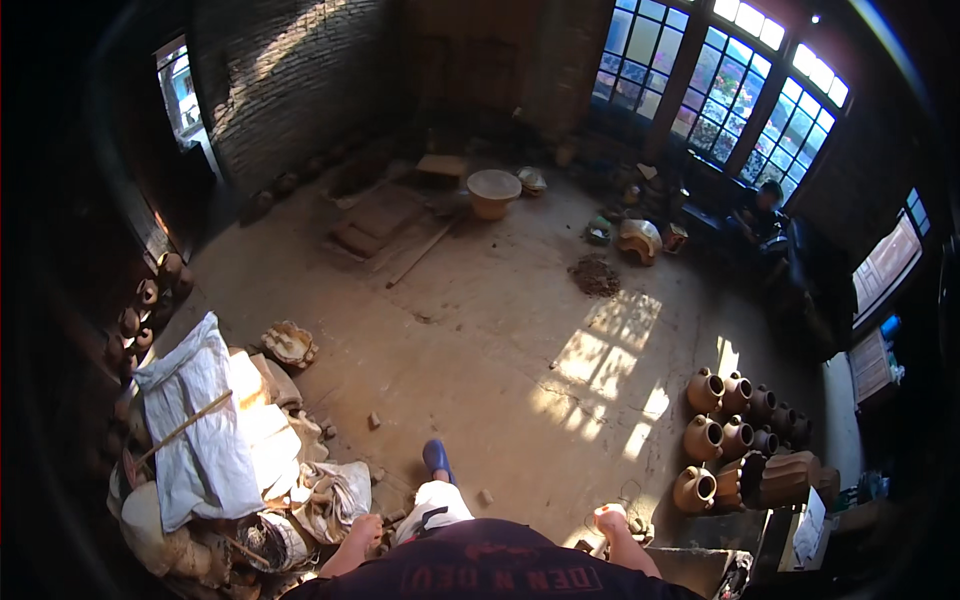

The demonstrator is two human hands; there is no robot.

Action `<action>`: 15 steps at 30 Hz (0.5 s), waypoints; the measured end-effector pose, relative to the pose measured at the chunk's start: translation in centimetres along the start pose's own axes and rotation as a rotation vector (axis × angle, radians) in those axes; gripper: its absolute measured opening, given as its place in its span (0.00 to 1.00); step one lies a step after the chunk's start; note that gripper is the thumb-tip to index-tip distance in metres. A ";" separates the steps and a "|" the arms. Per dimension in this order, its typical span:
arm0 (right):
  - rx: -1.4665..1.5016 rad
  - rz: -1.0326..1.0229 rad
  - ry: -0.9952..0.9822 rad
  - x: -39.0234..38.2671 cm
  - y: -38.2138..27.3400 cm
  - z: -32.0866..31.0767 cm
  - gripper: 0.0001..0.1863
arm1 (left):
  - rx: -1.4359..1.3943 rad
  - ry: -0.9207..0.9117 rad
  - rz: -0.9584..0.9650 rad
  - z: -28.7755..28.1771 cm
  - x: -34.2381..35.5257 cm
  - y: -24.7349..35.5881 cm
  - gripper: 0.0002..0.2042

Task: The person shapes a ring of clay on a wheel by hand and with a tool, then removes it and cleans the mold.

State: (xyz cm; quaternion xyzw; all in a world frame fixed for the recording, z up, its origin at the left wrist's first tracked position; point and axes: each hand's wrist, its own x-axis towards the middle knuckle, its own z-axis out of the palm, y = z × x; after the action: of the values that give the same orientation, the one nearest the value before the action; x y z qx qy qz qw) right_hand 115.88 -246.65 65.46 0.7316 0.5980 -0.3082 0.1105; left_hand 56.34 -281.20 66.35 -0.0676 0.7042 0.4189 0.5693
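Pale, crumpled cloth sacks (330, 495) lie heaped on the earthen floor (480, 330) at about nine o'clock from the person's left hand (365, 530), and that heap is the nearest thing to those fingers, just beside them and perhaps touching at its lower edge. The left hand hangs low by the bent knee in light trousers (432, 505); its fingers look loosely curled, but the picture is too small to tell whether they grasp anything. A long white woven sack (205, 420) runs from eleven to five o'clock farther out on the same side, with a thin wooden stick (185, 425) lying across it.

The right hand (610, 518) sits near the lower edge, at about four o'clock from the blue shoe (436, 458). It seems closed into a loose fist, and whether it holds something cannot be told. From it, the cluster of brown clay jugs (735, 430) lies toward two o'clock, near but apart, the jugs in rows with their mouths turned toward the sunlit patch. The right hand is clearly the nearer one to the jugs; the left is the nearer one to the sacks. Another person sits well apart under the arched window (730, 90) at one o'clock.
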 end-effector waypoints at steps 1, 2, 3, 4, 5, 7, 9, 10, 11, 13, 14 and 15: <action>-0.198 -0.040 -0.045 -0.4 -2.0 -0.3 0.15 | 0.364 -0.099 0.234 -1.4 1.2 0.4 0.09; -0.408 -0.142 -0.028 1.8 1.4 0.5 0.17 | 0.667 -0.178 0.521 -0.8 3.1 1.1 0.08; -0.404 -0.235 -0.133 1.0 -0.6 1.0 0.17 | 0.830 -0.156 0.528 -1.7 3.8 2.5 0.07; -0.631 -0.347 -0.121 -0.4 -3.1 0.3 0.16 | 0.991 -0.149 0.534 -2.1 5.1 4.0 0.07; -0.562 -0.304 -0.181 -0.9 -4.6 -0.4 0.16 | 1.156 -0.169 0.553 -1.7 7.0 6.5 0.07; -0.422 -0.202 -0.250 0.7 -8.3 -1.6 0.16 | 1.456 -0.174 0.582 -1.9 10.5 11.2 0.07; -0.343 -0.152 -0.264 2.4 -12.5 -3.2 0.16 | 1.449 -0.238 0.614 -0.5 15.5 18.6 0.09; -0.302 -0.137 -0.265 3.2 -14.6 -3.9 0.16 | 1.432 -0.293 0.638 0.3 17.6 22.2 0.10; -0.270 -0.117 -0.264 3.6 -16.1 -4.6 0.16 | 1.272 -0.356 0.939 1.1 19.4 26.1 0.11; -0.230 -0.128 -0.275 5.1 -20.0 -6.2 0.16 | 0.938 -0.171 0.406 5.3 25.4 35.0 0.14; -0.214 -0.139 -0.279 5.9 -21.5 -7.0 0.16 | 0.569 0.034 -0.115 7.7 28.3 39.6 0.19; -0.211 -0.148 -0.286 6.5 -22.8 -7.6 0.16 | 0.567 0.014 0.034 10.2 30.7 44.5 0.20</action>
State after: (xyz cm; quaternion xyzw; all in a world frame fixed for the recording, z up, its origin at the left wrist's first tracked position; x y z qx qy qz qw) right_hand 97.44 -231.49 72.33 0.6186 0.6574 -0.3520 0.2475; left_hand 27.98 -234.15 62.85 0.1033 0.7983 0.2140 0.5535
